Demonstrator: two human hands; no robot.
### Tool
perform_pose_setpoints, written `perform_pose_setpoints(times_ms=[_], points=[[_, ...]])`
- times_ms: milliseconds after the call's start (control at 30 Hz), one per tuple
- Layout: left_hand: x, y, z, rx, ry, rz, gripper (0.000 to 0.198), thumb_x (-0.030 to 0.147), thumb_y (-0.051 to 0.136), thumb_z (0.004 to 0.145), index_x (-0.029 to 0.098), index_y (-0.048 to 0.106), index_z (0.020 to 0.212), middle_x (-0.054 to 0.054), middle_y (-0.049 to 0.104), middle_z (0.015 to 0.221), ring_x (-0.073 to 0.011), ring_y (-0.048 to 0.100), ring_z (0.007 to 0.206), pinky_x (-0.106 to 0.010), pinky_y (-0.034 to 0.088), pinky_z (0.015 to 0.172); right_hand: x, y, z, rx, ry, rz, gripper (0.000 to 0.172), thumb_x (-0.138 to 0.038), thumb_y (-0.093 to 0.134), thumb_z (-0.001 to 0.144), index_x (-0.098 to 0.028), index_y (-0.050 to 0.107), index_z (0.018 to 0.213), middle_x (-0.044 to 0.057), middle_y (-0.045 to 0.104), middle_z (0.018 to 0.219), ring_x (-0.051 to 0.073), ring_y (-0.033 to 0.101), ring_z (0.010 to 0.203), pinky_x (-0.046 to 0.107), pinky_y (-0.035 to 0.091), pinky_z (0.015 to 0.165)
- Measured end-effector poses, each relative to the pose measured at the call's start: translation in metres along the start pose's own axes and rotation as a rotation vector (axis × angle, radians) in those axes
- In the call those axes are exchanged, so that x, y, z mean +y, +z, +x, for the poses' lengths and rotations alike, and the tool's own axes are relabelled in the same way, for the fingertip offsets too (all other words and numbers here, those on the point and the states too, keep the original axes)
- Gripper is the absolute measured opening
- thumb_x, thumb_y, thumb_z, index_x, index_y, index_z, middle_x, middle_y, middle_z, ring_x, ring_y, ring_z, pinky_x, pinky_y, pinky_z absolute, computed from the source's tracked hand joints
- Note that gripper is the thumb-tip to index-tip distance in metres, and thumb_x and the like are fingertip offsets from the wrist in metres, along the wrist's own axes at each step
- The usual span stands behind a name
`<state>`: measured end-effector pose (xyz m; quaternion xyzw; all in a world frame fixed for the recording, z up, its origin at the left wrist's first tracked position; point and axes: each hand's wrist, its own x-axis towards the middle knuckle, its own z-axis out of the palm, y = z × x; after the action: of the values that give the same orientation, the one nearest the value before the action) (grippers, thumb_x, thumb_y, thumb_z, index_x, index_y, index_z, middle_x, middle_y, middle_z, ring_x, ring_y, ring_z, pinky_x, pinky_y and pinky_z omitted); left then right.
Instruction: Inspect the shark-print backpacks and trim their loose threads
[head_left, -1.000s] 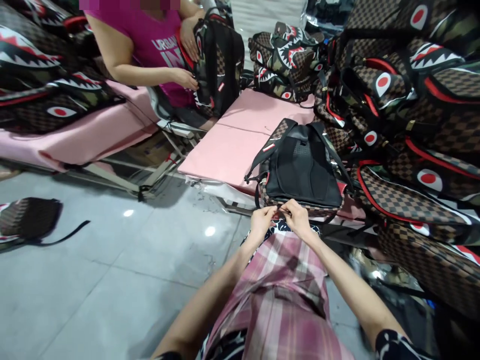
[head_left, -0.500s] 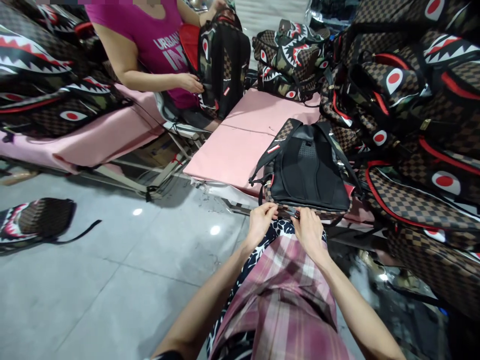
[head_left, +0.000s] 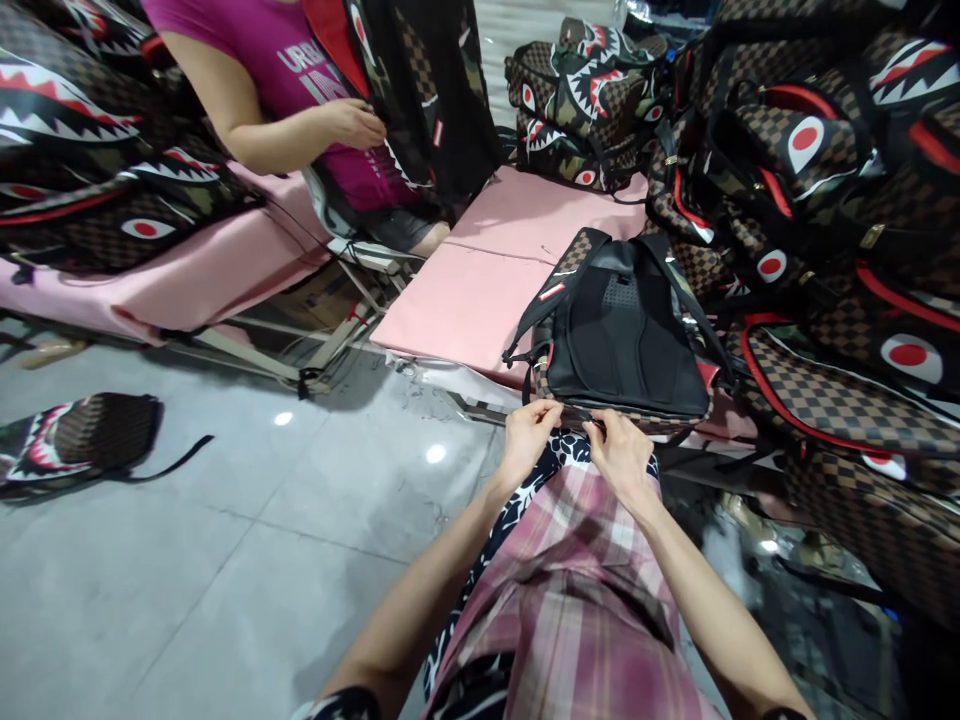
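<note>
A backpack (head_left: 626, 335) with a black padded back and brown checkered sides lies back-up on the pink table (head_left: 465, 300), its bottom edge toward me. My left hand (head_left: 529, 435) pinches that near bottom edge. My right hand (head_left: 619, 455) pinches the same edge just to the right, fingertips on what looks like a zipper pull. Both hands sit close together above my plaid-clad lap.
A heap of checkered shark-print backpacks (head_left: 825, 200) fills the right side, with more at the far end (head_left: 581, 95) and on the left table (head_left: 90, 170). A person in a magenta shirt (head_left: 300, 70) holds up a backpack (head_left: 420, 90). One bag (head_left: 75, 440) lies on the grey floor.
My right hand slid slightly right along the bag's bottom edge, then came back toward the left hand. The person opposite lifted their backpack higher and opened it.
</note>
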<state>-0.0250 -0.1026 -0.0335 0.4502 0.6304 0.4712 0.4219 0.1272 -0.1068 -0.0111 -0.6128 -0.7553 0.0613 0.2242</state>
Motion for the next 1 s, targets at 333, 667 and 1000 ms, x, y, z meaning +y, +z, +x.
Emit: perform_pose_setpoints(times_ms=[333, 667, 1000], points=[[-0.003, 0.001, 0.002, 0.013, -0.014, -0.051, 0.031, 0.043, 0.058, 0.074, 0.015, 0.069, 0.082, -0.002, 0.065, 0.064, -0.0137, 0.059, 0.062, -0.022, 0.042, 0.057, -0.002, 0.002, 0.007, -0.057, 0.019, -0.054, 0.02, -0.034, 0.05, 0.085, -0.021, 0.061, 0.095, 0.004, 0.068, 0.084, 0.016, 0.061, 0.075, 0.025, 0.032, 0.06], [0.0, 0.003, 0.003, 0.003, -0.047, -0.108, 0.026, 0.038, 0.06, 0.072, 0.015, 0.07, 0.08, -0.003, 0.066, 0.067, -0.0151, 0.061, 0.065, -0.022, 0.042, 0.057, -0.012, -0.006, 0.013, -0.126, 0.009, -0.169, 0.019, -0.032, 0.048, 0.087, -0.02, 0.062, 0.092, 0.005, 0.068, 0.084, 0.017, 0.06, 0.076, 0.026, 0.031, 0.06], [-0.002, -0.051, 0.015, -0.317, -0.072, 0.123, 0.024, 0.036, 0.06, 0.071, 0.014, 0.069, 0.076, -0.006, 0.067, 0.067, -0.019, 0.063, 0.068, -0.024, 0.044, 0.06, 0.001, -0.014, 0.016, -0.177, 0.08, 0.04, 0.018, -0.033, 0.054, 0.082, -0.024, 0.061, 0.097, 0.001, 0.069, 0.085, 0.019, 0.062, 0.078, 0.026, 0.037, 0.063]])
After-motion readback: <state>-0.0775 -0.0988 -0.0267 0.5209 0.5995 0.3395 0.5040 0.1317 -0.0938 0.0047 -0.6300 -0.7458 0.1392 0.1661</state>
